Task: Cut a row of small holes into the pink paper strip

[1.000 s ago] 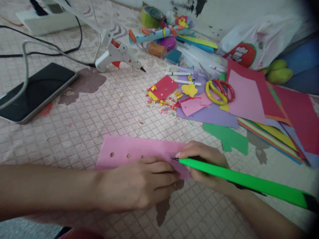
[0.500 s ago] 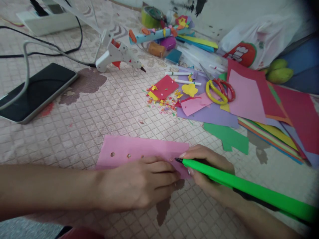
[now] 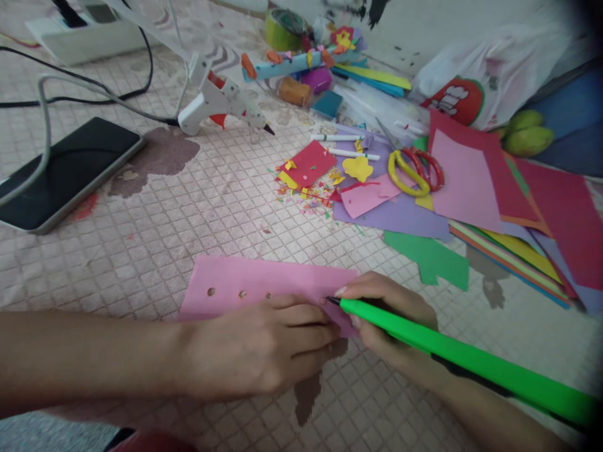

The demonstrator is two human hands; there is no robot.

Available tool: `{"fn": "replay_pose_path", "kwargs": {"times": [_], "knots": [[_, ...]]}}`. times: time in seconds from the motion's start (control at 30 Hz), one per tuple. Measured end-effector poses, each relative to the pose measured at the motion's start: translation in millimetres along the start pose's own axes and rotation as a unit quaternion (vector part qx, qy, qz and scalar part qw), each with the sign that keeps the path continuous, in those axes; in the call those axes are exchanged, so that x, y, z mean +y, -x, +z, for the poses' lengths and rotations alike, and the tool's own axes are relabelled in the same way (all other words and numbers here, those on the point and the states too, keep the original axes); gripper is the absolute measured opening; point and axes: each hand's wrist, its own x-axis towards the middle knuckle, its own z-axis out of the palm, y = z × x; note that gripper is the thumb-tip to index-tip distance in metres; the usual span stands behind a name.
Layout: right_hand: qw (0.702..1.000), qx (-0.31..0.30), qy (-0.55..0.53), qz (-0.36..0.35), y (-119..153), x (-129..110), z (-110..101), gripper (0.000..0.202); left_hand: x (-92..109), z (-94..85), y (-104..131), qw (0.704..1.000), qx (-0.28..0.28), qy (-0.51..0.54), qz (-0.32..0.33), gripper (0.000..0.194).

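Quilted pinkish bed cover [image 3: 198, 207] as work surface, crowded with craft things. Nearest, left hand [image 3: 257, 348] pressed flat on pink paper strip [image 3: 264, 285], palm down, grasping nothing. Just right of it, right hand [image 3: 391, 320] clenched around long green tool [image 3: 452, 355], dark tip touching the strip beside a row of small holes. Better to keep the strip pinned close to the tip and push straight down, probably. Farther right, scissors [image 3: 414, 172] on coloured sheets; far left, phone [image 3: 66, 172] and glue gun [image 3: 219, 103].
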Motion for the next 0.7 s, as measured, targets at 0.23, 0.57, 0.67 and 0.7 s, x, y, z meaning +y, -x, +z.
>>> {"fn": "replay_pose_path", "kwargs": {"times": [0.23, 0.57, 0.67, 0.7], "knots": [[0.999, -0.041, -0.015, -0.018, 2.4, 2.4, -0.2, 0.027, -0.5, 1.6, 0.4, 1.0, 0.007, -0.005, 0.003, 0.035], [0.999, 0.018, -0.022, 0.025, -1.8, -1.8, 1.5, 0.023, 0.8, 1.0, 0.7, 1.0, 0.005, 0.005, -0.004, 0.034], [0.999, 0.017, -0.019, 0.028, -0.1, -1.0, 2.4, 0.023, 0.8, 0.7, 0.1, 1.0, 0.006, -0.001, 0.0, 0.035], [0.999, 0.013, -0.016, 0.025, 0.1, -1.0, 2.2, 0.023, 0.7, 0.6, -0.1, 1.0, 0.004, -0.003, -0.001, 0.035]]}}
